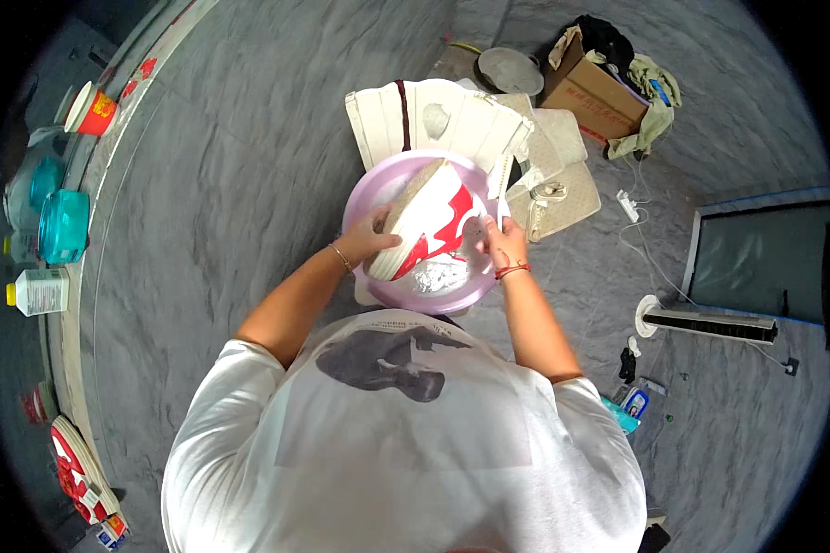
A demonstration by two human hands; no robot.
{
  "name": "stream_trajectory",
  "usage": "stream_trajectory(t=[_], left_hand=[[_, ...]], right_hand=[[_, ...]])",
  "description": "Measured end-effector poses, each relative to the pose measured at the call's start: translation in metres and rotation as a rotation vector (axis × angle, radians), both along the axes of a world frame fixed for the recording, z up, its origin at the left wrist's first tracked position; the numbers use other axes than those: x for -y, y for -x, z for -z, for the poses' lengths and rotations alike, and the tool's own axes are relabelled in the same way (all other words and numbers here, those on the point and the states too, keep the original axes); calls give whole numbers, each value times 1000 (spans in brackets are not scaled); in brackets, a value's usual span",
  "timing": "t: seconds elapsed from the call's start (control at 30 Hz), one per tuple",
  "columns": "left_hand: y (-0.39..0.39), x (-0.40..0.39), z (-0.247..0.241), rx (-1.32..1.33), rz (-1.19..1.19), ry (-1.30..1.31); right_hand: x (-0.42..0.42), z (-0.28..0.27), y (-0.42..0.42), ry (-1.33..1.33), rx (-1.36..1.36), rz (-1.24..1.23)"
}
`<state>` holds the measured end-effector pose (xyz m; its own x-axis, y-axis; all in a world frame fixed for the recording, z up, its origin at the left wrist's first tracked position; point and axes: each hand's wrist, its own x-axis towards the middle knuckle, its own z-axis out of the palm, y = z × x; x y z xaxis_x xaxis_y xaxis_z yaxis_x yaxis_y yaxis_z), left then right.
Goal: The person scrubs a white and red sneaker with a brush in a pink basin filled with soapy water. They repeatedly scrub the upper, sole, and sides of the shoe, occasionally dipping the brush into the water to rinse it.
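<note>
Over a pink plastic basin point(453, 301) I hold a red and white shoe point(425, 221), tilted with its sole toward the left. My left hand point(371, 235) grips the shoe at its lower left side, thumb on the white part. My right hand point(505, 242) is shut on the white handle of a brush point(502, 181) at the basin's right rim; the bristles face left. Suds and water point(440, 276) show in the basin below the shoe. A white ribbed panel point(380, 121), perhaps a washboard or stool, lies just beyond the basin.
Flattened beige pads point(567, 200) with coiled laces lie right of the basin. Farther off are a cardboard box point(588, 100) of cloth, a power strip point(627, 206) and a tower fan point(709, 325). Along the left ledge stand a paper cup point(92, 110), a teal container point(64, 227), a bottle point(41, 292) and another red and white shoe point(79, 470).
</note>
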<state>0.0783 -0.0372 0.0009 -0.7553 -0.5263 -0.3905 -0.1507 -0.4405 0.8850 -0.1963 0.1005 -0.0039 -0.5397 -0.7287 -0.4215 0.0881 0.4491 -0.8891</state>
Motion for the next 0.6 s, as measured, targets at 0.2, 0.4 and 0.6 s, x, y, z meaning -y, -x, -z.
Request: stream_trajectory(t=[0.2, 0.4, 0.6], left_hand=[[0, -15, -2, 71, 32, 555], [17, -24, -2, 239, 41, 794], [39, -15, -29, -80, -177, 445]], right_hand=[[14, -30, -33, 271, 702, 280], [19, -44, -47, 428, 706, 276], [12, -21, -43, 382, 526, 47]])
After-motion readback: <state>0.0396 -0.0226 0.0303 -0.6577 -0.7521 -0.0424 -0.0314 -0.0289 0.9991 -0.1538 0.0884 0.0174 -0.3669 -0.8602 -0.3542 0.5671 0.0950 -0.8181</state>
